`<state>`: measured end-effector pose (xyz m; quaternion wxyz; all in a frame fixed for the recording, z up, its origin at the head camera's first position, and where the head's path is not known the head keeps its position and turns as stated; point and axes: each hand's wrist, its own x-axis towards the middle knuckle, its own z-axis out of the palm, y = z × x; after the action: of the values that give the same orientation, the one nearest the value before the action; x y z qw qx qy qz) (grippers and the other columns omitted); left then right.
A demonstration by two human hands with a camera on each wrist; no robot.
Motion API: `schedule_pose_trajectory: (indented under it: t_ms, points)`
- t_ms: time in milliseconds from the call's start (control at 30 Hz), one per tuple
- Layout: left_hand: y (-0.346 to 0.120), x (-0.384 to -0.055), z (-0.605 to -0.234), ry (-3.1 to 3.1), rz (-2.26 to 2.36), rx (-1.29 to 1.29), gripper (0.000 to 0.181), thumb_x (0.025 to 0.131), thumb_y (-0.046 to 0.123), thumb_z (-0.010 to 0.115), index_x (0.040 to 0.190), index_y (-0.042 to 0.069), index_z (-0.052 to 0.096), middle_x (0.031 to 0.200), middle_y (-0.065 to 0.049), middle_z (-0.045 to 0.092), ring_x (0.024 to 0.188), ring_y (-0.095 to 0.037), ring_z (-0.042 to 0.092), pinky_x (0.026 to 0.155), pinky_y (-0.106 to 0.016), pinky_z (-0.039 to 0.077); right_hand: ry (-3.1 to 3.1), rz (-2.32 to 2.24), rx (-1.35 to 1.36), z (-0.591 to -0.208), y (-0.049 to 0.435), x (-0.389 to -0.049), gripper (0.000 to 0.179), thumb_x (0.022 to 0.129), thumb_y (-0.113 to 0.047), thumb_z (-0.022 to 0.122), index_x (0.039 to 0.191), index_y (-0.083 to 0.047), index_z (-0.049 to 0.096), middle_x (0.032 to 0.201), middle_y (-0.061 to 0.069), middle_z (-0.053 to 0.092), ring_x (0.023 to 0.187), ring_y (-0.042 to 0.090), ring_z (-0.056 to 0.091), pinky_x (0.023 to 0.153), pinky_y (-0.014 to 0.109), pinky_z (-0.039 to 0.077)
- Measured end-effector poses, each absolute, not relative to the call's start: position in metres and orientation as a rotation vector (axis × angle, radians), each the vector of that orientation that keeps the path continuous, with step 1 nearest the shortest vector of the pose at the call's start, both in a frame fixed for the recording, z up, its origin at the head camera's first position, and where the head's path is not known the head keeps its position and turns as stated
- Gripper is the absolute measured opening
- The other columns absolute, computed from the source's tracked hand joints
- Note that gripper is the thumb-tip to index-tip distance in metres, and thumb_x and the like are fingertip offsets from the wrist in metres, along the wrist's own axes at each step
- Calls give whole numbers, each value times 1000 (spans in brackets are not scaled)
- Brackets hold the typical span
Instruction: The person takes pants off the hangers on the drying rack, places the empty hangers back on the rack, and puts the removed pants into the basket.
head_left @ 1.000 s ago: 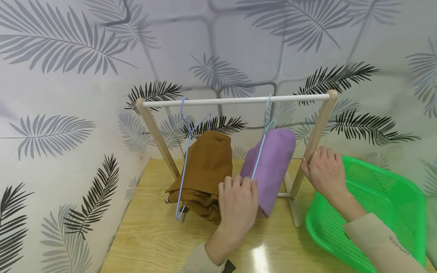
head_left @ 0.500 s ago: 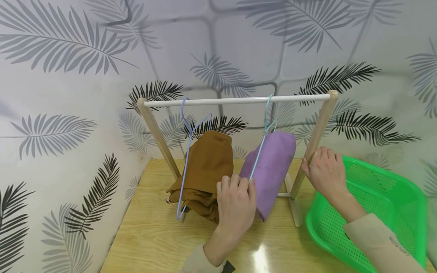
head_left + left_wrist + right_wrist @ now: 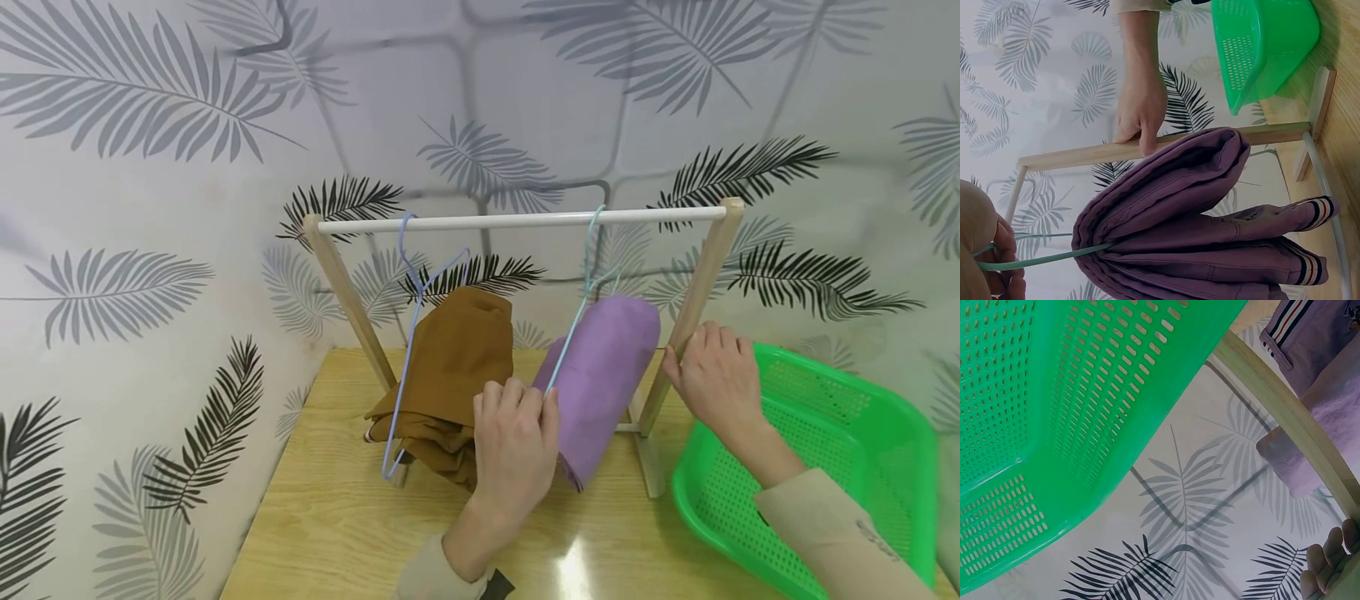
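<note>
A teal clothes hanger (image 3: pixel 573 335) hooks over the white rail (image 3: pixel 498 223) of a small clothes rack. Folded over it is a purple garment (image 3: pixel 606 367), whose striped ends (image 3: pixel 1316 215) hang down in the left wrist view. My left hand (image 3: pixel 513 442) pinches the lower near end of this hanger, its fingers curled round the wire in the left wrist view. My right hand (image 3: pixel 716 375) grips the rack's right wooden post (image 3: pixel 697 292). On the left, a brown folded garment (image 3: pixel 461 358) hangs from a blue hanger (image 3: pixel 405 367); my left hand hides part of it.
A green perforated basket (image 3: pixel 810 417) stands on the wooden table (image 3: pixel 315 517), right of the rack, below my right forearm. The left post (image 3: pixel 348 300) rises beside the brown garment. Close behind the rack is a leaf-patterned wall (image 3: pixel 480 100).
My left hand has drifted slightly left with the hanger's near end. The purple garment has swung a little right and down. The right hand keeps its place on the post.
</note>
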<state>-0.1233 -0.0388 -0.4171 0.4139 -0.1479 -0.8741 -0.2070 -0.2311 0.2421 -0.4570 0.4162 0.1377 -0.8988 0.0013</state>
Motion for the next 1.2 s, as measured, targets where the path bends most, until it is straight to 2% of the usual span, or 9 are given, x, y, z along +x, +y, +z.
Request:
schedule_pose_trajectory:
  t_ms: [400, 633, 967, 1200]
  points:
    - [-40, -122, -413, -2201, -634, -407, 42, 102, 16, 66, 62, 11, 52, 72, -2, 56, 72, -17, 40, 72, -23, 31, -2269, 7, 335, -458, 244, -230, 48, 100, -36, 43, 76, 6, 48, 71, 23, 53, 62, 43, 51, 55, 50, 38]
    - [-42, -121, -410, -2169, -639, -399, 41, 102, 17, 67, 63, 11, 55, 72, -3, 56, 72, -18, 41, 72, -26, 34, -2233, -24, 362, -459, 244, -231, 49, 102, -36, 41, 77, 5, 48, 69, 22, 51, 59, 41, 48, 52, 47, 35]
    - [-46, -122, -406, -2134, -625, -389, 40, 102, 17, 66, 64, 11, 56, 71, -3, 56, 73, -20, 43, 76, -31, 38, -2251, -10, 346, -457, 243, -231, 48, 101, -36, 43, 77, 5, 48, 70, 23, 53, 61, 42, 49, 54, 48, 36]
    - [-49, -122, -403, -2099, -643, -389, 40, 103, 16, 65, 64, 10, 57, 70, -3, 54, 74, -20, 42, 77, -32, 38, -2288, -13, 332, -456, 243, -229, 45, 100, -33, 48, 77, 5, 48, 71, 23, 53, 62, 42, 50, 55, 48, 37]
